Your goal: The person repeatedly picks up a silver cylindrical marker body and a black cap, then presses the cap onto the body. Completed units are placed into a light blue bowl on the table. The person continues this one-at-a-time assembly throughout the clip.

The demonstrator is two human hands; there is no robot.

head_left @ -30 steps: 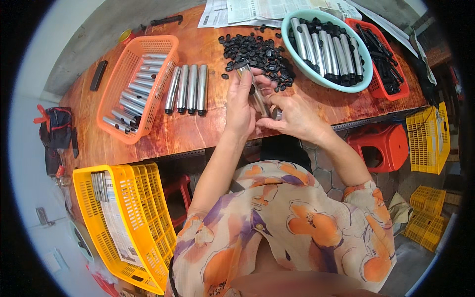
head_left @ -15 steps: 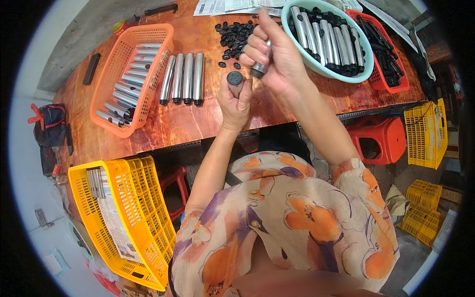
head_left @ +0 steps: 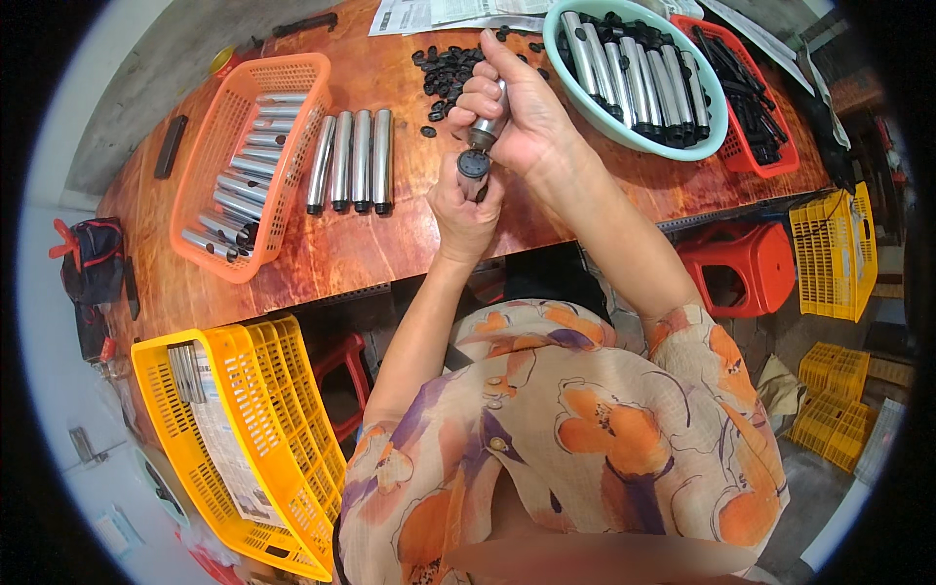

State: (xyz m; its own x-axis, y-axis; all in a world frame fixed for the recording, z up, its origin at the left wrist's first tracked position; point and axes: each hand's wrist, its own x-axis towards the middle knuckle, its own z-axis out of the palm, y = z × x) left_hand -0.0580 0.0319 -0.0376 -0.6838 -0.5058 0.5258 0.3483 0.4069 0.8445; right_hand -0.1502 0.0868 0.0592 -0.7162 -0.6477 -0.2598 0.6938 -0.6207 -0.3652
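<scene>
My left hand (head_left: 464, 222) is closed around a short metal tube, its black round end cap (head_left: 474, 164) facing up. My right hand (head_left: 526, 122) wraps around a second silver tube (head_left: 492, 122) with a darker lower end, held slanted. That lower end meets or nearly meets the capped tube; I cannot tell whether they touch. Beyond my hands lies a loose pile of small black oval plastic pieces (head_left: 453, 70). Left of my left hand, several silver tubes with black ends (head_left: 363, 161) lie side by side on the wooden table (head_left: 400, 239).
An orange basket (head_left: 283, 219) of silver tubes stands at left. A pale blue basin (head_left: 648, 144) of tubes and black parts sits at right, beside a red basket (head_left: 785, 161) of black parts. Yellow crates (head_left: 302, 448) and a red stool (head_left: 746, 268) are below the table edge.
My right hand has come down and left, bringing its tube to the capped end of the tube in my left hand. My left hand has stayed nearly in place.
</scene>
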